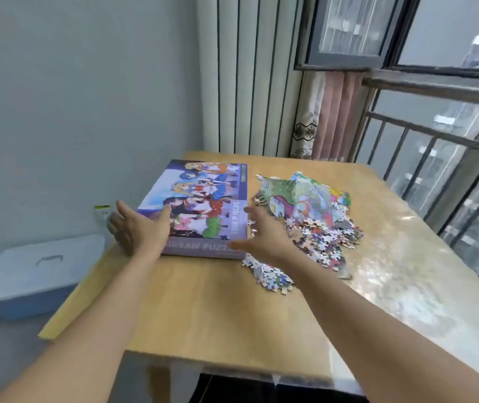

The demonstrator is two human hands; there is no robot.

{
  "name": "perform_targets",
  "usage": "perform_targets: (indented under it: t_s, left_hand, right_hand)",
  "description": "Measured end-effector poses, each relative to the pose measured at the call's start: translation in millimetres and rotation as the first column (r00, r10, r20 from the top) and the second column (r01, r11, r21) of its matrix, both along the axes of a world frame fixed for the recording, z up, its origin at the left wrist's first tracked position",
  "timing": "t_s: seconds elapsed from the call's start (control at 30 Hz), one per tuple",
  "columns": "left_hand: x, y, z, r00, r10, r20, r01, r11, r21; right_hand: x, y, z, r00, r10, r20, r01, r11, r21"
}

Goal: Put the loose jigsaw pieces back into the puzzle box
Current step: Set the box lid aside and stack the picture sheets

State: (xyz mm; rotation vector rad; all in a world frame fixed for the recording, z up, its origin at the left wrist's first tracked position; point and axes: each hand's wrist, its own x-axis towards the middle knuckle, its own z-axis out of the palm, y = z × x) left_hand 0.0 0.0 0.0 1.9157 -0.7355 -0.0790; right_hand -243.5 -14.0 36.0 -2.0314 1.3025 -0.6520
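**Puzzle box closed, pieces in a heap beside it**

Wooden table point(217, 309) by a window, wall on the left. The purple puzzle box point(200, 199) lies flat with its lid on, "1000 PIECES" printed on it. The loose jigsaw pieces point(319, 228) are piled just right of it. Left hand point(139, 228) sits at the box's near left corner, right hand point(264, 237) at its near right corner, both with fingers spread and relaxed, gripping nothing.

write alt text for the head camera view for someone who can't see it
Two bare hands reach over a wooden table toward a closed purple cardboard jigsaw puzzle box: the left hand at its near left corner, the right hand open at its right edge. A heap of loose colourful jigsaw pieces lies right of the box.
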Motion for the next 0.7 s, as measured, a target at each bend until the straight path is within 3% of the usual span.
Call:
perform_targets:
  t_s: [0.07, 0.27, 0.37, 0.5, 0.57, 0.7]
  left_hand:
    - [6.1, 2.3, -7.1, 0.99, 0.045, -0.133, -0.044, 0.999, 0.004]
    - [11.2, 13.0, 4.7, 0.987, -0.023, -0.162, 0.016, 0.999, -0.046]
    - [9.7, 17.6, 32.2, 0.989, -0.103, -0.109, 0.077, 0.971, -0.225]
    - [8.1, 23.0, 62.4, 0.974, -0.226, -0.008, 0.195, 0.858, -0.475]
    - [4.9, 25.0, 69.0, 0.969, -0.237, 0.076, 0.241, 0.823, -0.513]
    - [-3.0, 27.4, 67.3, 0.927, -0.352, 0.127, 0.367, 0.789, -0.493]
  right_hand:
    - [12.8, -0.3, -6.1, 0.999, 0.017, -0.046, -0.018, 0.999, -0.026]
    - [31.4, 6.3, -19.1, 0.985, 0.004, -0.17, -0.034, 0.984, -0.173]
    - [35.4, 7.7, -7.1, 0.965, -0.101, -0.242, 0.009, 0.935, -0.356]
    - [32.5, -0.5, 28.7, 0.942, -0.199, -0.271, -0.001, 0.804, -0.594]
    - [28.3, -2.2, 50.5, 0.925, -0.207, -0.318, -0.052, 0.76, -0.648]
    - [12.8, -9.6, 85.5, 0.895, -0.129, -0.427, -0.179, 0.774, -0.608]
